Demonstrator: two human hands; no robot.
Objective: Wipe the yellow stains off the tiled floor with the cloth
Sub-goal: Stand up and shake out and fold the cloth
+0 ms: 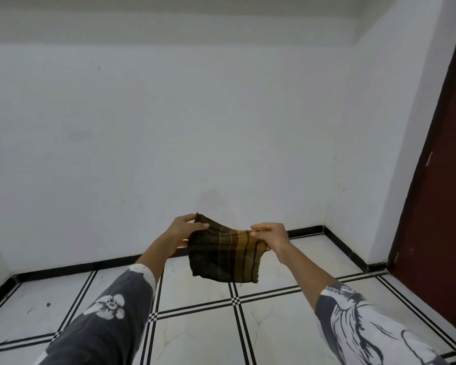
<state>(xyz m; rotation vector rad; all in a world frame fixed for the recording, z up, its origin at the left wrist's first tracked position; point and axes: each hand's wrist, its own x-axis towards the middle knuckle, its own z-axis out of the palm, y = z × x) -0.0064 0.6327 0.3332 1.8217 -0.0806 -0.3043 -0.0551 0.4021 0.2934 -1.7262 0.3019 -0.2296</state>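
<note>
A brown and mustard checked cloth (pixel 225 255) hangs in the air in front of me, stretched between both hands well above the floor. My left hand (pixel 186 229) pinches its upper left corner. My right hand (pixel 270 237) pinches its upper right edge. Below lies the white tiled floor (pixel 200 335) with black double lines between the tiles. No yellow stain shows on the visible tiles; a small red speck (pixel 48 304) lies on a tile at the far left.
White walls (pixel 169 127) close the room ahead and on both sides, with a black skirting strip (pixel 71 270) along their base. A dark red door (pixel 442 206) stands at the right.
</note>
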